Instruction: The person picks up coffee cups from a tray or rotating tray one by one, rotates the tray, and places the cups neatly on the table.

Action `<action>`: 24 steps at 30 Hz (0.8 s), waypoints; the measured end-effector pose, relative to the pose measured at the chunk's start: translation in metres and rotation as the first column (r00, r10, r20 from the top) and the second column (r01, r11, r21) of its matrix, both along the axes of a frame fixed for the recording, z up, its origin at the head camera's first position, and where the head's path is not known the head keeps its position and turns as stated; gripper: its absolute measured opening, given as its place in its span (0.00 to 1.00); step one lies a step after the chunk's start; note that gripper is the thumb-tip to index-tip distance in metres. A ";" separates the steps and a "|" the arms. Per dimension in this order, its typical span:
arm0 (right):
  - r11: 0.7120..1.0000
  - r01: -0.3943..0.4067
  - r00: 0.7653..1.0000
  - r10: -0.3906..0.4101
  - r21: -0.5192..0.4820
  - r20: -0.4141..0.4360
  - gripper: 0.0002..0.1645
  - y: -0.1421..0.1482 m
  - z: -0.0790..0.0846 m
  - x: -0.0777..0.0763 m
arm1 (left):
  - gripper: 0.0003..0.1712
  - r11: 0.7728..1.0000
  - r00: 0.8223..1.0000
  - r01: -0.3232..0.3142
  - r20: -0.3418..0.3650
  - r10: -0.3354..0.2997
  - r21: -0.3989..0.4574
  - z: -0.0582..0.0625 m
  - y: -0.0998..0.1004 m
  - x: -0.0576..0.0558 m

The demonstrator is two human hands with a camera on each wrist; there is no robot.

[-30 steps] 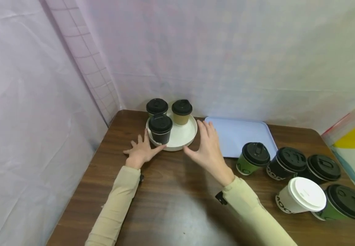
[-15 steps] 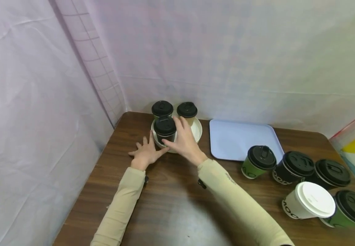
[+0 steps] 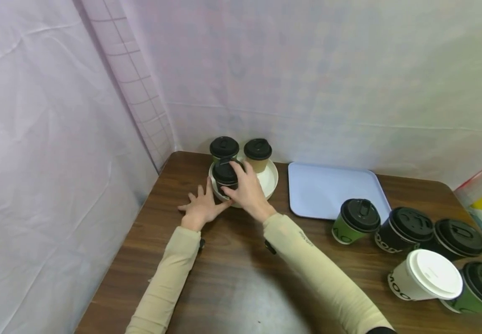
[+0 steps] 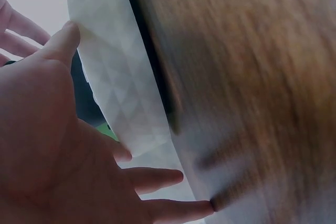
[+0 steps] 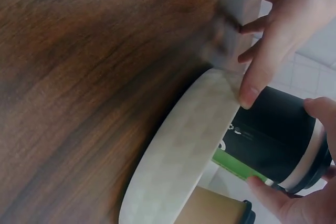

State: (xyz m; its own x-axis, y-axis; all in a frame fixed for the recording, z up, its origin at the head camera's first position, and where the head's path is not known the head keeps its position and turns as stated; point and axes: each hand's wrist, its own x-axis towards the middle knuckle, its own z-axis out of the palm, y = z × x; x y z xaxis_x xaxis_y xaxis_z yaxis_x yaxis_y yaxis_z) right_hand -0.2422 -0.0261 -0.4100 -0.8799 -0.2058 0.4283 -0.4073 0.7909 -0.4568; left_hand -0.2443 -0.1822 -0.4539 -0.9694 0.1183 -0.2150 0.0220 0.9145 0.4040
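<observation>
A green cup (image 3: 224, 147) and a tan cup (image 3: 258, 163) stand close behind the black cup (image 3: 223, 172) on the plate (image 3: 269, 180); off right are a tray (image 3: 328, 188) and five cups (image 3: 425, 274). The right hand (image 3: 249, 191) curls thumb and fingers round the black cup's upper part; the left hand (image 3: 200, 208), spread, touches the plate.

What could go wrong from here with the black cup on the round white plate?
The right hand grips the black cup high, near its lid, so the lid might pop loose.
The green cup and brown cup stand close by, so a careless sideways move could knock one over.
The left hand has its thumb at the rim of the white plate; pressing down there might tilt it.
</observation>
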 end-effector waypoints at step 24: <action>0.991 0.079 0.992 -0.089 -0.109 -0.086 0.42 0.037 0.017 0.018 | 0.68 1.000 1.000 -0.015 -0.002 0.015 0.008 -0.002 0.003 0.000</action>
State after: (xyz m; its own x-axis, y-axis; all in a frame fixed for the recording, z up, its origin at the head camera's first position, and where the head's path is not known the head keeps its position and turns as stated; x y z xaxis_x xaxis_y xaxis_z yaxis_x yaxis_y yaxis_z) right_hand -0.2241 0.0108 -0.3933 -0.8487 -0.0820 0.5224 -0.3848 0.7735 -0.5037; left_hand -0.2446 -0.1789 -0.4559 -0.9715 0.1052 -0.2124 0.0089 0.9116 0.4109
